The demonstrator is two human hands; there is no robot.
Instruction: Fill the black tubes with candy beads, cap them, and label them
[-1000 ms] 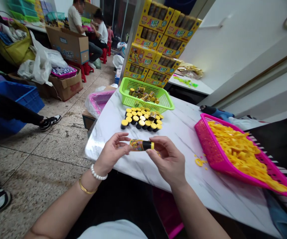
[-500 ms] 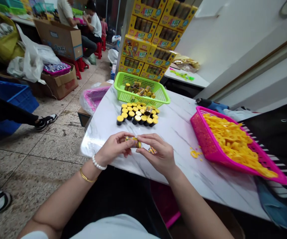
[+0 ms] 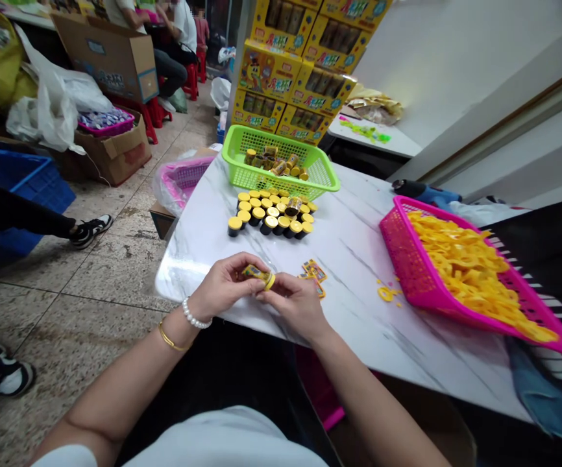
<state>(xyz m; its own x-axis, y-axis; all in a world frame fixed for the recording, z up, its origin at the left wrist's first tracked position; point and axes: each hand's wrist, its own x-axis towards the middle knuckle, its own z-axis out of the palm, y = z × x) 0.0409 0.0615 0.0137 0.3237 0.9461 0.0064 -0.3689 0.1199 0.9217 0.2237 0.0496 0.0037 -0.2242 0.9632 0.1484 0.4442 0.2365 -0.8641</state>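
Observation:
My left hand [image 3: 223, 283] is closed around a small jar [image 3: 256, 273] with a printed yellow label and a yellow lid, tilted above the front edge of the table. At its lid end, the fingers of my right hand [image 3: 296, 305] pinch the same jar. Flat printed labels [image 3: 315, 270] lie on the table just beyond my right hand. Farther back stand several dark jars with yellow lids [image 3: 271, 222] in close rows. One labelled jar [image 3: 293, 206] rests tipped on top of them.
A green basket [image 3: 281, 185] with labelled jars stands at the back of the white table [image 3: 354, 272]. On the right is a pink basket [image 3: 398, 266] of yellow plastic pieces. Stacked yellow boxes [image 3: 271, 71] rise behind. Another person's leg [image 3: 23, 211] reaches in from the left.
My right hand has moved in from beside the jar to grip its lid end. The jar has tilted, and the labels on the table are more exposed. The camera view has shifted slightly.

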